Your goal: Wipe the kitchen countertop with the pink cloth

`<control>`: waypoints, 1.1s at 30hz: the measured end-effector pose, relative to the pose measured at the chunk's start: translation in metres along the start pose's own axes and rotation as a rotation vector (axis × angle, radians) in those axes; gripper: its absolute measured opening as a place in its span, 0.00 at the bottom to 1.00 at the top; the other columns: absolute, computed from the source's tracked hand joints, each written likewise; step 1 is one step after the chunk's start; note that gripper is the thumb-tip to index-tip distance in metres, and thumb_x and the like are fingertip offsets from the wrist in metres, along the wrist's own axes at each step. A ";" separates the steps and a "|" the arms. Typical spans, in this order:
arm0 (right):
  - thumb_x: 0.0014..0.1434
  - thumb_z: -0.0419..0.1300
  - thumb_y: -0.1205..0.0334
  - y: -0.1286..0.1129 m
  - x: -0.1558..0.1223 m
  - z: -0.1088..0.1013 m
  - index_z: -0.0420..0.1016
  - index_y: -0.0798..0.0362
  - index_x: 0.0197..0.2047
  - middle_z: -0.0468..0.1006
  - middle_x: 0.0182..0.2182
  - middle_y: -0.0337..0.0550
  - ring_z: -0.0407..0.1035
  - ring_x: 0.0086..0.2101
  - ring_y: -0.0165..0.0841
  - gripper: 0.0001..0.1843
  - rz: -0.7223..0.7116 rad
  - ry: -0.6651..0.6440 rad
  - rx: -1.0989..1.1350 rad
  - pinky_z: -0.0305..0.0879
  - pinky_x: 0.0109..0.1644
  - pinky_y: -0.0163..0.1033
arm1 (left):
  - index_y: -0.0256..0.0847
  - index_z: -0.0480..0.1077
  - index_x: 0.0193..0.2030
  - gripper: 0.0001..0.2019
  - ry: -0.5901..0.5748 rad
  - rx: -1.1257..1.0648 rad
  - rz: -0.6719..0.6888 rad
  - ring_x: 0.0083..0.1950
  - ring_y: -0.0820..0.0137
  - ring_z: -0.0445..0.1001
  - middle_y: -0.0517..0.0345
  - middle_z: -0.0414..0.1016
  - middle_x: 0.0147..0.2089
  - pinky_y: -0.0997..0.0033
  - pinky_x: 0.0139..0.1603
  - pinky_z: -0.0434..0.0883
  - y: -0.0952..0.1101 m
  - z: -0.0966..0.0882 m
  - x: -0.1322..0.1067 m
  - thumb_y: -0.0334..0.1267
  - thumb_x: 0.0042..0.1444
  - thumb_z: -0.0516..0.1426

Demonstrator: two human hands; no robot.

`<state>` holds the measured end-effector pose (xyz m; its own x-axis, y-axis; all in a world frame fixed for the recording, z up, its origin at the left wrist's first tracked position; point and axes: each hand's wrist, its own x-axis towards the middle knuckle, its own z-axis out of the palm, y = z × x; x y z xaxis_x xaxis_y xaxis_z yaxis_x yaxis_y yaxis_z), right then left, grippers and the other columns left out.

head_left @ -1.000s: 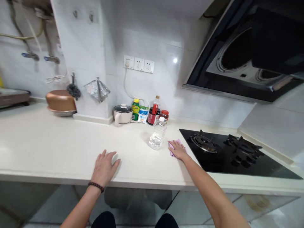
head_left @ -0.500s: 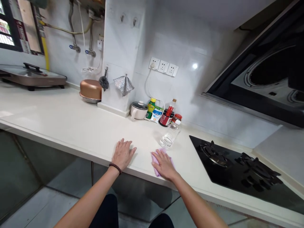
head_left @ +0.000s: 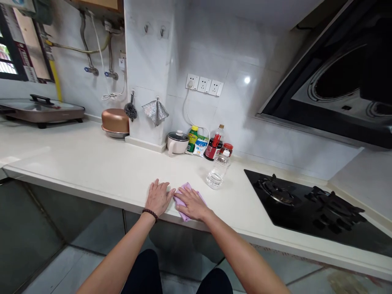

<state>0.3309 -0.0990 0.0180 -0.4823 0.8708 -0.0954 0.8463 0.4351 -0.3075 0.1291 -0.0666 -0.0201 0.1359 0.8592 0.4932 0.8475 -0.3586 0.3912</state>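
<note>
My right hand [head_left: 191, 203] lies flat on a pink cloth [head_left: 186, 190], pressing it onto the cream countertop [head_left: 92, 163] near the front edge. My left hand [head_left: 158, 197] rests flat on the counter just to the left, fingers stretched out, almost touching the cloth. A dark bead bracelet circles the left wrist. A clear plastic bottle [head_left: 217, 171] with a white cap stands behind and to the right of the cloth.
A black gas hob [head_left: 309, 204] fills the counter's right side under a range hood [head_left: 339, 81]. A small white pot [head_left: 177, 142], sauce bottles and jars [head_left: 211, 145] stand by the wall. A copper pot [head_left: 115, 121] and an electric griddle [head_left: 43, 108] sit further left.
My right hand has slid the pink cloth leftward along the counter, from beside the hob to right next to my left hand. The left hand stayed flat on the counter.
</note>
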 end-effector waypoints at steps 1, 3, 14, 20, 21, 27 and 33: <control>0.70 0.47 0.33 0.014 -0.015 -0.002 0.51 0.33 0.77 0.41 0.78 0.36 0.33 0.75 0.43 0.37 0.023 0.006 -0.002 0.30 0.76 0.61 | 0.37 0.75 0.60 0.22 -0.006 -0.001 -0.005 0.75 0.43 0.60 0.41 0.79 0.59 0.40 0.74 0.56 0.000 0.000 0.000 0.48 0.68 0.53; 0.70 0.45 0.32 0.049 -0.051 -0.006 0.51 0.32 0.77 0.41 0.78 0.34 0.33 0.75 0.42 0.37 0.101 0.030 -0.022 0.31 0.77 0.60 | 0.35 0.75 0.60 0.23 -0.023 0.001 -0.018 0.75 0.42 0.59 0.41 0.79 0.60 0.40 0.74 0.56 0.000 -0.001 0.000 0.48 0.68 0.53; 0.69 0.35 0.30 0.219 -0.196 -0.014 0.52 0.37 0.77 0.49 0.77 0.40 0.41 0.74 0.47 0.41 0.679 0.247 -0.236 0.45 0.75 0.59 | 0.32 0.71 0.64 0.28 -0.038 0.023 -0.010 0.77 0.42 0.53 0.38 0.74 0.66 0.42 0.76 0.51 -0.010 0.010 0.002 0.51 0.65 0.54; 0.70 0.37 0.32 0.213 -0.179 -0.019 0.51 0.37 0.77 0.48 0.77 0.40 0.40 0.74 0.48 0.39 0.712 0.254 -0.200 0.43 0.74 0.59 | 0.34 0.61 0.72 0.45 -0.147 -0.270 -0.090 0.74 0.43 0.62 0.35 0.68 0.70 0.45 0.71 0.63 0.025 0.015 0.037 0.58 0.54 0.63; 0.70 0.37 0.33 0.213 -0.178 -0.020 0.51 0.37 0.78 0.47 0.77 0.40 0.40 0.74 0.48 0.39 0.719 0.260 -0.189 0.43 0.74 0.59 | 0.35 0.58 0.74 0.48 -0.164 -0.352 -0.095 0.72 0.45 0.65 0.34 0.67 0.70 0.48 0.70 0.65 0.040 0.018 0.045 0.58 0.52 0.65; 0.70 0.38 0.33 0.208 -0.176 -0.025 0.50 0.38 0.78 0.45 0.77 0.41 0.38 0.75 0.48 0.39 0.738 0.269 -0.132 0.39 0.75 0.58 | 0.34 0.53 0.75 0.59 -0.263 -0.729 -0.210 0.73 0.46 0.63 0.28 0.63 0.72 0.50 0.70 0.65 0.127 0.059 0.089 0.53 0.41 0.75; 0.70 0.39 0.34 0.201 -0.177 -0.028 0.51 0.39 0.78 0.45 0.77 0.41 0.37 0.75 0.48 0.38 0.737 0.274 -0.115 0.36 0.76 0.57 | 0.37 0.49 0.75 0.59 -0.209 -0.811 -0.258 0.75 0.50 0.61 0.31 0.56 0.76 0.52 0.73 0.62 0.167 0.094 0.122 0.47 0.42 0.76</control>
<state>0.5926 -0.1591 -0.0005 0.2712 0.9625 0.0050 0.9512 -0.2672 -0.1546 0.3351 0.0128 0.0328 0.1488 0.9701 0.1918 0.2498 -0.2246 0.9419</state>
